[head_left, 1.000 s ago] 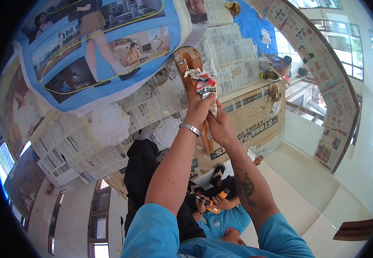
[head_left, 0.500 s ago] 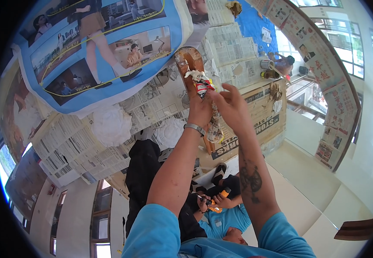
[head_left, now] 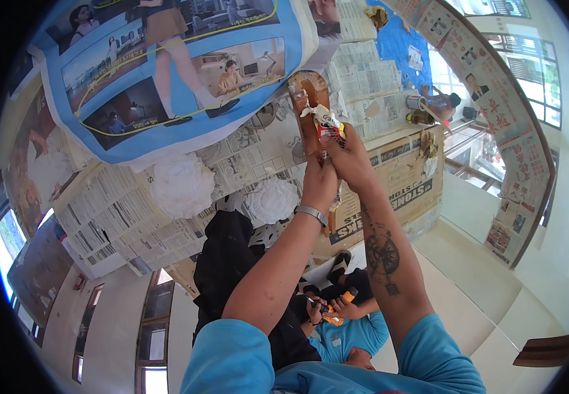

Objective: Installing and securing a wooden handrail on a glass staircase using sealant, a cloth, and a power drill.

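Two hands bunched on one crumpled tube

The right hand [head_left: 352,161] is closed on the upper stretch of a crumpled tube [head_left: 329,123], thumb laid along its red, yellow and white wrapping. The left hand [head_left: 320,180], a metal-looking band on its wrist, is closed just below and to the left, gripping the tube lower down. Stacking the grips this way probably lets both hands press so limp a body. The tube's torn, whitish end sticks out beyond the right thumb, and its wrinkled tail shows below the hands.

Just past the fingers and left of the tube lies a brown wooden piece [head_left: 306,131]; whether the tube touches it, I cannot tell.

Left of the left hand, newspaper [head_left: 120,217] covers the work surface, likely to catch drips, with two crumpled white bundles [head_left: 183,186] on it. Farther out, beyond them, a blue printed poster [head_left: 196,136] drapes across, perhaps as another cover. Right of the right hand is a printed cardboard sheet [head_left: 389,197]; well beyond it rises a curved board [head_left: 488,111] pasted with printed sheets.

Well below the hands, a seated co-worker [head_left: 347,338] holds an orange tool [head_left: 341,307].
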`<state>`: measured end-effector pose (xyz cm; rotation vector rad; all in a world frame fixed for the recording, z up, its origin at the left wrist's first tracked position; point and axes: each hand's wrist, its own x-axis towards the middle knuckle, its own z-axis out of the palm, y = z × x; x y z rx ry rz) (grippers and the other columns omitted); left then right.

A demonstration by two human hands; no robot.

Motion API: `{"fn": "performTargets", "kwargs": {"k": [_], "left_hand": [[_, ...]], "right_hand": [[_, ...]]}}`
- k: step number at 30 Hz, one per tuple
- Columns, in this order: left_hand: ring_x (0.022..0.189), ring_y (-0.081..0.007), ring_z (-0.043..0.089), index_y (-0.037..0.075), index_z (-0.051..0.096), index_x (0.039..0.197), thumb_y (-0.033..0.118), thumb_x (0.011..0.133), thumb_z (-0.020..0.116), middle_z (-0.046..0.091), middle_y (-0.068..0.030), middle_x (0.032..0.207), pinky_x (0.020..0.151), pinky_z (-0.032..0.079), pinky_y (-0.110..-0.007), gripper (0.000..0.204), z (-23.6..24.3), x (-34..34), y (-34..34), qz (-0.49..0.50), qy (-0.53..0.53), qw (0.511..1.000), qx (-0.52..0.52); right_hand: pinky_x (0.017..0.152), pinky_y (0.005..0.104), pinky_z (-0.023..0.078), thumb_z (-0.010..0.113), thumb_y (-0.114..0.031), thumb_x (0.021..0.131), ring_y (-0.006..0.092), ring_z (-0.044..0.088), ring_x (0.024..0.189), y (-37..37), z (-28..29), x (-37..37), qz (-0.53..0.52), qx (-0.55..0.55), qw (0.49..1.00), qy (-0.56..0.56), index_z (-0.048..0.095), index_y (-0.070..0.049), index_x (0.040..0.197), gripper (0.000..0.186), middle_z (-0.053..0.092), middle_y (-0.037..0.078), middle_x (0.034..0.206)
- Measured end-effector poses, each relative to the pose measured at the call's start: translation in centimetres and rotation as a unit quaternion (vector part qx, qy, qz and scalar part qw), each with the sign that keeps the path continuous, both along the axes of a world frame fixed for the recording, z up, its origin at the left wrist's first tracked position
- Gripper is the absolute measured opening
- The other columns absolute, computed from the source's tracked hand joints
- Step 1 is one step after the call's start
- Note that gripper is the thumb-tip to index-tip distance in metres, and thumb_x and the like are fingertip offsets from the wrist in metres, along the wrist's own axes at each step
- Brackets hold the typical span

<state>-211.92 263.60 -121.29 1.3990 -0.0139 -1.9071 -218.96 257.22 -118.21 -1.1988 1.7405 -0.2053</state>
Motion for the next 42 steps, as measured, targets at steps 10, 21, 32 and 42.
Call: {"fn": "performTargets", "kwargs": {"k": [10, 21, 32, 42], "left_hand": [[0.111, -0.0304, 0.055, -0.009, 0.048, 0.122, 0.024, 0.093, 0.056, 0.055, -0.0252, 0.119, 0.093, 0.043, -0.036, 0.044, 2.7, -1.2, 7.5, -0.008, -0.085, 0.995, 0.055], [0.108, -0.0193, 0.050, -0.003, 0.044, 0.132, 0.027, 0.095, 0.051, 0.054, -0.0122, 0.121, 0.094, 0.039, -0.031, 0.047, 4.1, -0.7, 8.6, 0.009, -0.008, 0.997, 0.081], [0.090, -0.0103, 0.051, 0.002, 0.047, 0.131, 0.030, 0.095, 0.051, 0.054, -0.0046, 0.120, 0.076, 0.040, -0.025, 0.046, 3.3, -1.0, 9.4, 0.026, -0.006, 0.996, 0.090], [0.089, -0.0080, 0.051, 0.008, 0.048, 0.132, 0.035, 0.096, 0.048, 0.053, -0.0008, 0.120, 0.078, 0.040, -0.026, 0.044, 4.3, -0.2, 8.7, 0.039, 0.027, 0.991, 0.126]], "right_hand": [[0.074, 0.0419, 0.050, 0.058, -0.019, 0.094, 0.0342, 0.065, 0.088, -0.1, -0.8, 0.2, 0.114, -0.195, 0.973, 0.044, 0.043, 0.001, 0.122, 0.038, 0.064, 0.023, 0.095], [0.060, 0.0534, 0.045, 0.054, -0.019, 0.093, 0.0485, 0.059, 0.070, 0.6, -2.2, 0.7, 0.136, -0.196, 0.949, 0.205, 0.049, -0.001, 0.103, 0.022, 0.062, 0.028, 0.074], [0.059, 0.0499, 0.047, 0.055, -0.016, 0.092, 0.0435, 0.062, 0.068, 2.6, -2.6, 2.0, 0.014, -0.292, 0.928, 0.232, 0.053, -0.005, 0.109, 0.021, 0.064, 0.022, 0.075], [0.054, 0.0454, 0.045, 0.052, -0.029, 0.096, 0.0405, 0.059, 0.059, 2.5, -2.8, 2.0, 0.078, -0.263, 0.935, 0.225, 0.058, -0.003, 0.096, 0.026, 0.059, 0.019, 0.063]]}}
